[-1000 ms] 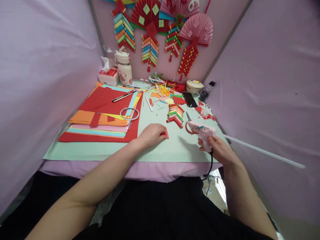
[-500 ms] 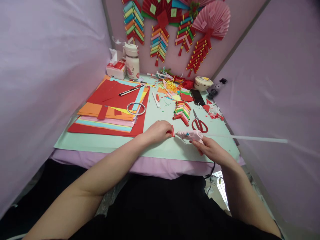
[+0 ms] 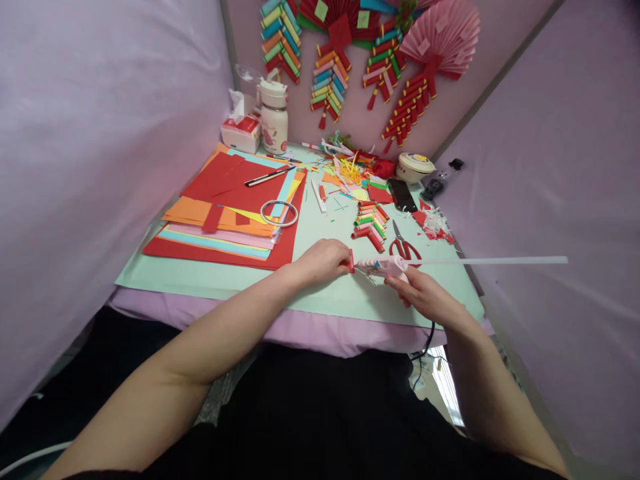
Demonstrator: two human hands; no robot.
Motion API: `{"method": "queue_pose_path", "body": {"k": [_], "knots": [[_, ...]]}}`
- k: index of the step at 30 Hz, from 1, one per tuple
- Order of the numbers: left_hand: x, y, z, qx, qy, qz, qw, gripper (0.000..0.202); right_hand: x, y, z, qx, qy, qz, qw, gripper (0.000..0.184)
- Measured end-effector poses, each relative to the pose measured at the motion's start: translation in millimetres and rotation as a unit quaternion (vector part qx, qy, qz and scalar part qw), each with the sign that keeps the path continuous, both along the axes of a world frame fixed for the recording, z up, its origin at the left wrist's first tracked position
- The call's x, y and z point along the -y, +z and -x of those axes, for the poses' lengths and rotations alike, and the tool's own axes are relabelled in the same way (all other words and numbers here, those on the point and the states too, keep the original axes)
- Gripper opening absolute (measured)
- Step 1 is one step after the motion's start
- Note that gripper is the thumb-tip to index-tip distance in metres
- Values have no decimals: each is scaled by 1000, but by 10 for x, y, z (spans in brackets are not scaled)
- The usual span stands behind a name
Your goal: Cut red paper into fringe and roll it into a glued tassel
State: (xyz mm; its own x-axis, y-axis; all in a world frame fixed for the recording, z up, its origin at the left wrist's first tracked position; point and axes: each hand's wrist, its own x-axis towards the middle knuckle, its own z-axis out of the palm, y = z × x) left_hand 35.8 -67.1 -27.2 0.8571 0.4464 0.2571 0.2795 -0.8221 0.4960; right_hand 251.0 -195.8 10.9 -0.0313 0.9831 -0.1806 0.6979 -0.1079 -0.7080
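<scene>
My left hand pinches a small red piece of paper just above the table; the fingers hide most of it. In my right hand is a pale pink hot glue gun, its nozzle pointing left at the red paper, touching or nearly so. A long white glue stick juts out of its back to the right. Beyond the hands lies a bundle of coloured paper rolls set in a V pattern. Red-handled scissors rest just behind the glue gun.
Stacked coloured paper covers the left, with a roll of tape and a craft knife on it. Paper scraps, a phone, a lidded bowl, a bottle and a tissue box stand behind.
The glue gun's nozzle has come closer to the red paper, and the glue stick's rear end is tilted higher. The whole view has shifted slightly.
</scene>
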Motion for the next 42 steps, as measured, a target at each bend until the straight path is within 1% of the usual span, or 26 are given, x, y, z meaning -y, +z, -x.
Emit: {"method": "queue_pose_path", "body": {"k": [8,16,23,30,42], "knots": [[5,-4,2,-16,7,-12,1000,16,-39,-8,11,10,-2,8,1000,31],[11,9,3,-21,12,7,1000,17,-38,3,12,25,1,10,1000,32],[8,5,5,-21,11,-12,1000,16,-47,7,15,30,7,16,999,33],[19,20,7,-34,14,-23,999,16,-54,28,31,44,0,37,998,36],[10,13,10,-28,6,-21,999,16,-61,35,24,56,4,30,998,35]]}}
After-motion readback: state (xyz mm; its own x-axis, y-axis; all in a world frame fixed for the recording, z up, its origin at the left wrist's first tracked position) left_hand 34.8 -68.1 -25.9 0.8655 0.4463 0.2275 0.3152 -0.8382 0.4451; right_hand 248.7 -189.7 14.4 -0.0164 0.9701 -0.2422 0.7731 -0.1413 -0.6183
